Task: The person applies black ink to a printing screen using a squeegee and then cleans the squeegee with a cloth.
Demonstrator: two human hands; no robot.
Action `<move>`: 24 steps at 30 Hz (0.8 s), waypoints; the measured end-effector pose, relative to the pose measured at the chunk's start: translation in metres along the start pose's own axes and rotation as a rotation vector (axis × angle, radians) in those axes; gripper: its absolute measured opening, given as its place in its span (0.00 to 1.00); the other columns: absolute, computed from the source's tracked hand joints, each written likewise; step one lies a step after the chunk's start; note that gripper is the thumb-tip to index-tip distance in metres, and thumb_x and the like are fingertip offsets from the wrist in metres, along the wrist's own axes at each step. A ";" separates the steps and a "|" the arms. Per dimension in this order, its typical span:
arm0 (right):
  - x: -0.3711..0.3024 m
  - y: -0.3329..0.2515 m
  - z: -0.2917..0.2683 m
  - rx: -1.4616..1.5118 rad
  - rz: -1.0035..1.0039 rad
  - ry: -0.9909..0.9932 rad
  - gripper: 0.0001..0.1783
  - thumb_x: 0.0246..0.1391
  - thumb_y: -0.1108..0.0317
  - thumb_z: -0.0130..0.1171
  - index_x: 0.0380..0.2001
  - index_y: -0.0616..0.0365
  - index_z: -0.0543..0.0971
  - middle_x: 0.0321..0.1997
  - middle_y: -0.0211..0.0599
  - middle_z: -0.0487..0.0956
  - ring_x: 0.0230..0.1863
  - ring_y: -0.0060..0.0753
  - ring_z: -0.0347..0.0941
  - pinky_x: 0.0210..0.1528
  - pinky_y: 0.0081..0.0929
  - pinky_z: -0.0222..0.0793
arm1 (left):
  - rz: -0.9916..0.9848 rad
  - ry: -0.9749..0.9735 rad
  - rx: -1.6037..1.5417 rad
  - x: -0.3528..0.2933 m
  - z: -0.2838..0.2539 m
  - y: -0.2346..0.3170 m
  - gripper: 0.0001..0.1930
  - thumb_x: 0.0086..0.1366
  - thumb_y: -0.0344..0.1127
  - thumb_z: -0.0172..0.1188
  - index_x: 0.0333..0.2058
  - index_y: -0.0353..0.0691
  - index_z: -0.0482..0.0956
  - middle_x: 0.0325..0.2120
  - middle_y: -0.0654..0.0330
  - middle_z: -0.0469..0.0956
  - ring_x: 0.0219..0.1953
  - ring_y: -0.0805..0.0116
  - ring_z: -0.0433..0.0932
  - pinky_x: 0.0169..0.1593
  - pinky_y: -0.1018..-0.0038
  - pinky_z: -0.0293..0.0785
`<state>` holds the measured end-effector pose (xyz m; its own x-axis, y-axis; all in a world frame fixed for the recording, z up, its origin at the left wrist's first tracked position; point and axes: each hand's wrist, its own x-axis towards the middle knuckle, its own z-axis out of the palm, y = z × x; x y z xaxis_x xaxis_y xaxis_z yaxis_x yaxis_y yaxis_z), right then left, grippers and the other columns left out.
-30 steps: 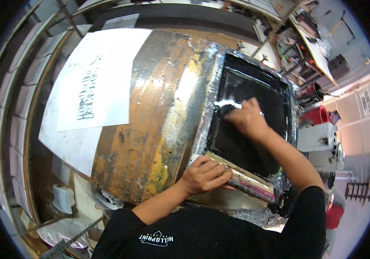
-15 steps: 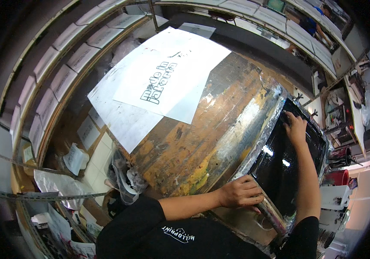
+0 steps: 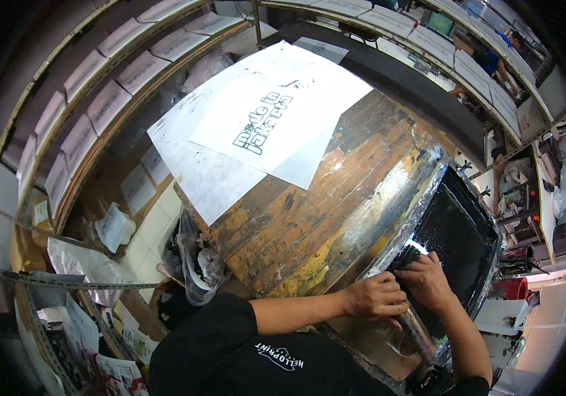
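Note:
A screen-printing frame (image 3: 398,241) lies tilted at the right side of the table, its mesh (image 3: 458,231) glossy with black ink. My left hand (image 3: 376,295) is closed around the frame's near left edge. Just beside it, over the inked mesh, is my right hand (image 3: 426,280) with its fingers bent and pressed together; whatever it may hold is hidden beneath the fingers. On the table, a white sheet with a black outlined design (image 3: 266,132) overlaps a larger smudged white sheet (image 3: 220,191).
The wooden tabletop (image 3: 296,224) is stained with paint. A clear plastic bag (image 3: 197,261) hangs at its left corner. Racks of printed white sheets (image 3: 108,105) stand left and behind. Cans (image 3: 517,257) and a white container (image 3: 504,317) stand at right. Another person (image 3: 504,63) is far off.
My right hand has come back across the mesh from its far end to the near left edge. My left hand keeps its hold on the frame. The view has shifted slightly.

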<state>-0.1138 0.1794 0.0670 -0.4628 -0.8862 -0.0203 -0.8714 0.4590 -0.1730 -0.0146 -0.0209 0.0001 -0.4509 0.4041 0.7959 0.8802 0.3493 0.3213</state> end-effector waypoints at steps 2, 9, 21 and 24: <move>0.000 0.013 0.003 -0.123 -0.058 -0.005 0.15 0.46 0.69 0.62 0.38 0.43 0.87 0.31 0.25 0.80 0.40 0.37 0.71 0.54 0.45 0.61 | -0.002 0.033 -0.025 -0.001 0.002 -0.001 0.20 0.61 0.54 0.67 0.42 0.45 0.81 0.39 0.62 0.79 0.44 0.63 0.79 0.51 0.63 0.76; 0.037 0.204 0.023 -0.349 0.506 0.332 0.10 0.53 0.70 0.65 0.39 0.49 0.87 0.40 0.35 0.83 0.47 0.45 0.75 0.51 0.45 0.63 | 0.079 0.136 -0.036 0.003 0.004 -0.004 0.21 0.61 0.54 0.67 0.41 0.42 0.79 0.36 0.61 0.77 0.39 0.62 0.77 0.47 0.62 0.73; -0.013 0.003 0.010 -0.009 0.062 0.037 0.16 0.43 0.71 0.65 0.37 0.42 0.89 0.32 0.25 0.83 0.40 0.39 0.71 0.52 0.44 0.61 | 0.036 0.098 -0.041 0.001 0.003 -0.003 0.22 0.61 0.55 0.67 0.40 0.42 0.80 0.34 0.62 0.78 0.39 0.64 0.79 0.47 0.63 0.75; -0.029 0.039 0.011 -0.139 0.011 0.010 0.16 0.44 0.71 0.64 0.38 0.42 0.89 0.33 0.27 0.82 0.39 0.39 0.71 0.51 0.46 0.62 | 0.021 0.124 -0.063 0.002 0.004 -0.002 0.22 0.61 0.55 0.67 0.40 0.42 0.80 0.34 0.62 0.78 0.39 0.64 0.79 0.47 0.63 0.76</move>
<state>-0.1326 0.2226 0.0500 -0.4732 -0.8809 -0.0119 -0.8802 0.4734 -0.0344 -0.0176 -0.0175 -0.0014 -0.4144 0.3021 0.8585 0.8983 0.2868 0.3328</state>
